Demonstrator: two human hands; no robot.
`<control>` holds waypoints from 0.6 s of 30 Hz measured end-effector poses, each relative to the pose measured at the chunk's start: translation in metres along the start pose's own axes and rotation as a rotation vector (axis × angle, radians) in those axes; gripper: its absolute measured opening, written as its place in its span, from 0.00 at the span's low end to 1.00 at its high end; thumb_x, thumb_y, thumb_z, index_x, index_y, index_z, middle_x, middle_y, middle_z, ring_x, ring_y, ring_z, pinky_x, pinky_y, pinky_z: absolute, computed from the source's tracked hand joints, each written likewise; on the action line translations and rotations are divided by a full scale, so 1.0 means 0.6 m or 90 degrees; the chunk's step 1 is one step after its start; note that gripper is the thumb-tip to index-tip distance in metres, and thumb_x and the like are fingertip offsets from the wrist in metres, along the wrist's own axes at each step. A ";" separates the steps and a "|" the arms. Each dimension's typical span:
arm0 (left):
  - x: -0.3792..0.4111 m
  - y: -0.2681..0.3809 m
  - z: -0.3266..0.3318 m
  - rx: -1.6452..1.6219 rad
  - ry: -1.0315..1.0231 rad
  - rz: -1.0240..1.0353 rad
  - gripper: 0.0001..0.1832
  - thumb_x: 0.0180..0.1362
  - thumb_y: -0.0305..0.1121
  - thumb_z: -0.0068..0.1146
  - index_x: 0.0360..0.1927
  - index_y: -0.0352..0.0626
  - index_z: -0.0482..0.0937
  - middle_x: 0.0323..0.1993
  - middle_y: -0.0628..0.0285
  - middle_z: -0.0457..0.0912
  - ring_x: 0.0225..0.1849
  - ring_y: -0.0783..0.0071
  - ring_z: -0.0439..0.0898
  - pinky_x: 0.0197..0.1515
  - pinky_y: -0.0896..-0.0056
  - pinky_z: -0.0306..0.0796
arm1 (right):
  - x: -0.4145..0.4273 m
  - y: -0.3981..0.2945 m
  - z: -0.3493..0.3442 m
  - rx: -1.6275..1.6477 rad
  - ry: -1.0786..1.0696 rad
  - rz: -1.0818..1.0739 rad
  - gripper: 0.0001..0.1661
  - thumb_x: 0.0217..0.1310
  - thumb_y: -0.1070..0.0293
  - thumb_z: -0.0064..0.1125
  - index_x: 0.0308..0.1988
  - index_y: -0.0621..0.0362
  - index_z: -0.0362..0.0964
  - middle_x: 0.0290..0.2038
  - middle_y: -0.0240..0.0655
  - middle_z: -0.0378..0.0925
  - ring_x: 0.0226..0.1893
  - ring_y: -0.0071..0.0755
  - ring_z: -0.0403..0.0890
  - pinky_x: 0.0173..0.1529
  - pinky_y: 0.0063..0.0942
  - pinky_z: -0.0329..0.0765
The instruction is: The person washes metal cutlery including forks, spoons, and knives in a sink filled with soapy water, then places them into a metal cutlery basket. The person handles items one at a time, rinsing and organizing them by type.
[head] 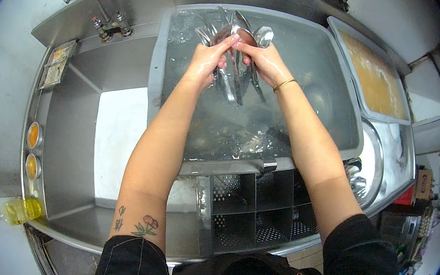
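Note:
A bunch of wet metal cutlery is gripped between my two hands, over the water [314, 101] in a large grey plastic tub [154, 92]. My left hand [207, 65] is closed around the left part of the bunch, where fork tines [203, 36] stick up. My right hand [266, 59] is closed around the right part, with spoon bowls [245, 38] showing above the thumb. Both thumbs meet at the middle. The handles [237, 86] hang downward, their lower ends at or under the water. Things on the tub's bottom are blurred by the cloudy water.
A steel sink basin [70, 156] with a faucet [111, 26] lies left. Small cups [33, 135] and a yellow liquid bottle [23, 210] line its edge. Right stand a tub of yellowish liquid [375, 77] and a round metal vessel [375, 176]. A black compartmented rack [272, 209] sits in front.

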State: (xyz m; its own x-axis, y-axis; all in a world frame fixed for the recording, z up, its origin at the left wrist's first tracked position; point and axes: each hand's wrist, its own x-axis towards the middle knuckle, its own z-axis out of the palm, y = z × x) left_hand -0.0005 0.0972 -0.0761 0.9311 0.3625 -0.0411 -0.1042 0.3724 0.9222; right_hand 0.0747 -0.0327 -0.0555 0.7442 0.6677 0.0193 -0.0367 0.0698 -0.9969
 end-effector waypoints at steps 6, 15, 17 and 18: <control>0.027 -0.029 -0.060 -0.031 0.082 -0.092 0.08 0.47 0.31 0.62 0.24 0.39 0.75 0.16 0.69 0.70 0.15 0.84 0.65 0.17 0.80 0.57 | 0.019 0.021 -0.039 -0.038 0.079 0.058 0.17 0.56 0.56 0.58 0.39 0.57 0.70 0.27 0.28 0.75 0.27 0.20 0.70 0.36 0.19 0.65; 0.090 -0.180 -0.156 0.326 0.007 -0.106 0.17 0.54 0.39 0.53 0.41 0.35 0.76 0.39 0.52 0.77 0.38 0.63 0.77 0.39 0.62 0.70 | 0.017 0.111 -0.137 -0.284 0.093 0.306 0.23 0.49 0.50 0.61 0.34 0.60 0.75 0.28 0.34 0.75 0.32 0.31 0.75 0.37 0.29 0.71; 0.129 -0.220 -0.208 0.502 -0.203 0.045 0.19 0.55 0.42 0.52 0.46 0.42 0.75 0.47 0.55 0.75 0.45 0.66 0.75 0.44 0.63 0.69 | 0.041 0.171 -0.168 -0.348 0.095 0.229 0.27 0.49 0.51 0.60 0.42 0.61 0.74 0.29 0.35 0.77 0.32 0.33 0.76 0.37 0.31 0.71; 0.126 -0.217 -0.271 0.577 -0.238 0.042 0.18 0.55 0.40 0.53 0.46 0.43 0.76 0.47 0.56 0.76 0.45 0.67 0.75 0.45 0.64 0.69 | 0.038 0.152 -0.111 -0.405 0.013 0.189 0.30 0.49 0.51 0.61 0.47 0.60 0.71 0.29 0.35 0.76 0.31 0.31 0.75 0.36 0.29 0.71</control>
State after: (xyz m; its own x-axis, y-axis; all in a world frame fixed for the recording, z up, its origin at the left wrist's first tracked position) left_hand 0.0267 0.2150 -0.2619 1.0000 0.0064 0.0008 0.0025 -0.4925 0.8703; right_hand 0.1327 -0.0608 -0.1511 0.7755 0.5770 -0.2562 0.1523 -0.5647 -0.8111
